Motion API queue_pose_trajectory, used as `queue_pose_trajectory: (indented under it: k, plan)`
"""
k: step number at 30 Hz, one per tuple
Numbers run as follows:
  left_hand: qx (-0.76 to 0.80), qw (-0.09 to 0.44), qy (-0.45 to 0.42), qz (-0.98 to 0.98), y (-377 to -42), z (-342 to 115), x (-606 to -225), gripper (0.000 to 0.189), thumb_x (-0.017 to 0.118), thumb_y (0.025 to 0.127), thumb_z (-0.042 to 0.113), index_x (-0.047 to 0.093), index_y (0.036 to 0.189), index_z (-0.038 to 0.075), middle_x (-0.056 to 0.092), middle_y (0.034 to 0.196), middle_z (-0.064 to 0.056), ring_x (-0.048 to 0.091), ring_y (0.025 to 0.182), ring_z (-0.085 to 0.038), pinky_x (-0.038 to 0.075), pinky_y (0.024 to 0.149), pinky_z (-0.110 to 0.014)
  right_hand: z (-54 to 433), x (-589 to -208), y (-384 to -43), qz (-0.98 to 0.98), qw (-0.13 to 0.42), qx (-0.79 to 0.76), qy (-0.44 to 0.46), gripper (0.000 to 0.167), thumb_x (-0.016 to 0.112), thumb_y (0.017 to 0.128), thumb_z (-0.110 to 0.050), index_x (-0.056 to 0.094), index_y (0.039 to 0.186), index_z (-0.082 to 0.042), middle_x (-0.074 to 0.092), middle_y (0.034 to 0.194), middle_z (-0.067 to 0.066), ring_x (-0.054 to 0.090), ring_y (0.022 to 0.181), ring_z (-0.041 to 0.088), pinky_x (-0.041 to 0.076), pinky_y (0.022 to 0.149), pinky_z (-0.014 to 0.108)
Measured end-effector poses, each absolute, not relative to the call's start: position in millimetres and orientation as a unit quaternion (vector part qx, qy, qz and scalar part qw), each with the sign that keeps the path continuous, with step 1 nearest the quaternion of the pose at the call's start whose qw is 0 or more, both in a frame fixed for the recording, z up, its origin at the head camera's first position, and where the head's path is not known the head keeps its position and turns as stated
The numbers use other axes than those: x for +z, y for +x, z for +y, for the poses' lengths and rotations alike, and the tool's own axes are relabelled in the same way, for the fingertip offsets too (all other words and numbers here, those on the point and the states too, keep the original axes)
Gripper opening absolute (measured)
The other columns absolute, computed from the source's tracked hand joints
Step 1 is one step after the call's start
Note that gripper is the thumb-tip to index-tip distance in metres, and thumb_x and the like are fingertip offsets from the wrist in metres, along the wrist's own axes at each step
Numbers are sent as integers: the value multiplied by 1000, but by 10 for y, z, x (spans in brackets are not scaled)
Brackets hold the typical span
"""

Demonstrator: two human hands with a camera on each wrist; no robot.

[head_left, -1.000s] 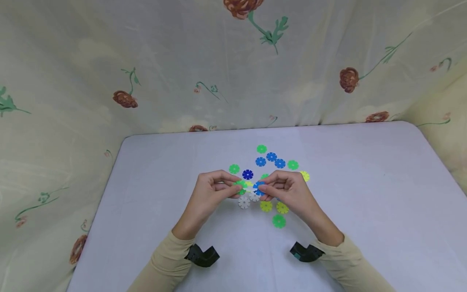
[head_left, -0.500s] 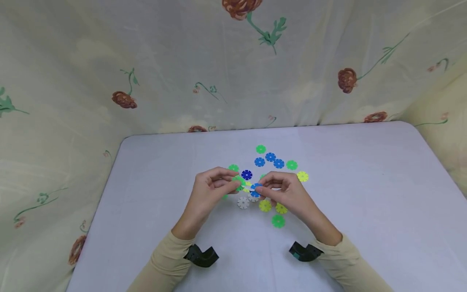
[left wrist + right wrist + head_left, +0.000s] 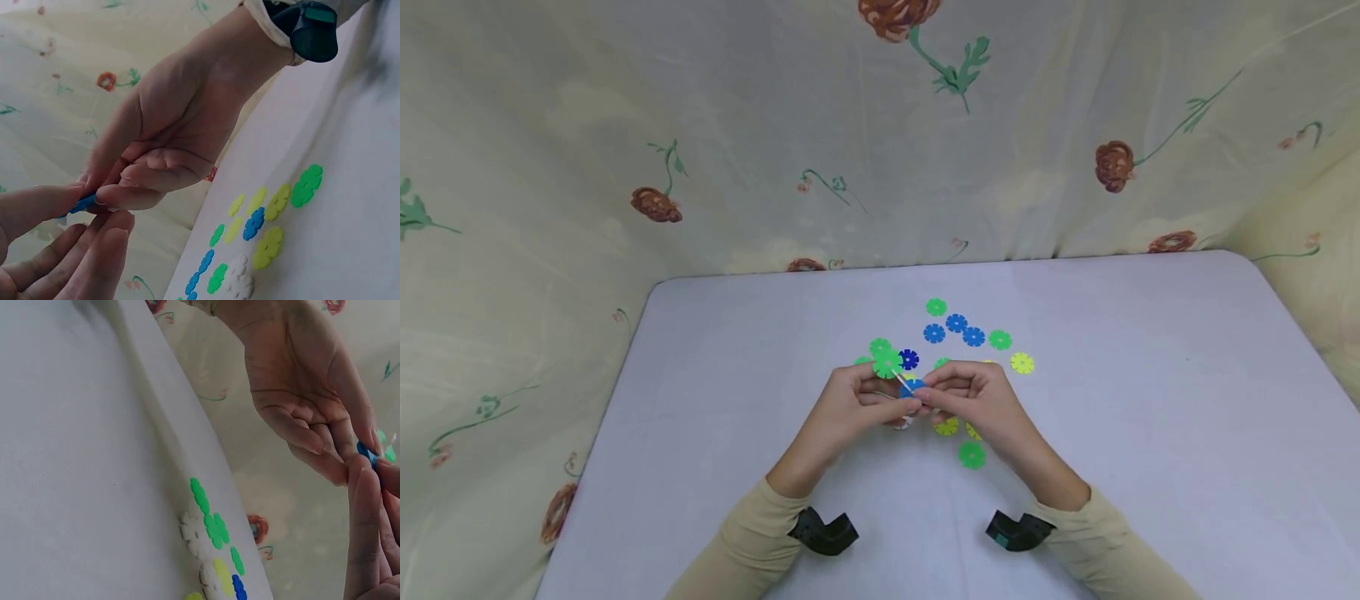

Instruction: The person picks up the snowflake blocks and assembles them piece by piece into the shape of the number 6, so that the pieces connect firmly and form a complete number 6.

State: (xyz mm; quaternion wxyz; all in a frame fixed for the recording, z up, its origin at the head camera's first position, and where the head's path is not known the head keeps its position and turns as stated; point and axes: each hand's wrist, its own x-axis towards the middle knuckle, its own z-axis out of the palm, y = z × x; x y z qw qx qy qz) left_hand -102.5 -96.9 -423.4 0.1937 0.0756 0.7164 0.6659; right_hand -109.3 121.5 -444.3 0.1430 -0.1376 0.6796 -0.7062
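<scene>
Over the table, both hands meet at a small notched blue disc (image 3: 912, 388). My left hand (image 3: 842, 412) pinches it from the left with thumb and fingers, and my right hand (image 3: 985, 400) pinches it from the right. A thin white disc (image 3: 902, 381), seen edge-on, links the blue disc to a notched green disc (image 3: 887, 363) standing out above the left fingers. In the left wrist view, the thumbs of both hands come together at the blue disc (image 3: 82, 203). Fingers cover much of it in the right wrist view.
Loose discs lie flat on the white table (image 3: 737, 375) around and beyond the hands: green (image 3: 972, 455), yellow (image 3: 1022, 362), light blue (image 3: 934, 333) and dark blue (image 3: 909, 359). Others are partly hidden beneath the hands. A flowered curtain (image 3: 1000, 167) hangs behind the table's far edge.
The hands have drawn together. My left hand has shifted its grip from the green disc to the blue one, and the green disc now shows upright beyond the left fingers.
</scene>
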Motion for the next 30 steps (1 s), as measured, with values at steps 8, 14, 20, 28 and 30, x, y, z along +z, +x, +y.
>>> queue_pose_trajectory:
  k: [8, 14, 20, 28, 30]
  plan:
    - [673, 158, 62, 720, -1030, -1005, -4211, 15, 76, 94, 9, 76, 103, -3, 79, 97, -18, 79, 89, -35, 66, 78, -38, 1177, -4430, -1059, 692, 113, -705, -105, 20, 74, 96, -9, 69, 103, 9, 80, 88, -5, 78, 79, 13, 66, 69, 36]
    - [679, 158, 71, 714, -1034, -1008, -4224, 18, 77, 93, 11, 75, 106, -1, 79, 98, -18, 76, 94, -43, 66, 79, -41, 1214, -4410, -1059, 709, 126, -683, -120, 18, 75, 95, -12, 70, 105, 3, 80, 89, 2, 79, 80, 21, 66, 70, 39]
    - [684, 138, 55, 715, -1044, -1014, -4212, 17, 75, 95, 11, 74, 106, -2, 76, 102, -18, 79, 88, -30, 66, 82, -36, 1377, -4439, -1165, 832, 105, -502, -212, 24, 84, 88, -21, 76, 107, -9, 78, 93, 0, 71, 79, 9, 62, 70, 29]
    - [685, 131, 44, 715, -1057, -1021, -4213, 17, 73, 96, 6, 70, 107, -5, 73, 102, -19, 79, 89, -32, 66, 81, -33, 1412, -4583, -1250, 916, 146, -280, -248, 28, 89, 81, -22, 78, 105, -12, 73, 96, -6, 55, 71, 5, 49, 64, 21]
    - [686, 128, 43, 715, -1061, -1022, -4222, 17, 73, 95, 6, 69, 107, -5, 73, 101, -20, 77, 92, -41, 66, 80, -33, 1389, -4600, -1242, 921, 153, -266, -239, 28, 90, 81, -21, 78, 105, -13, 73, 97, -6, 54, 73, 7, 49, 65, 21]
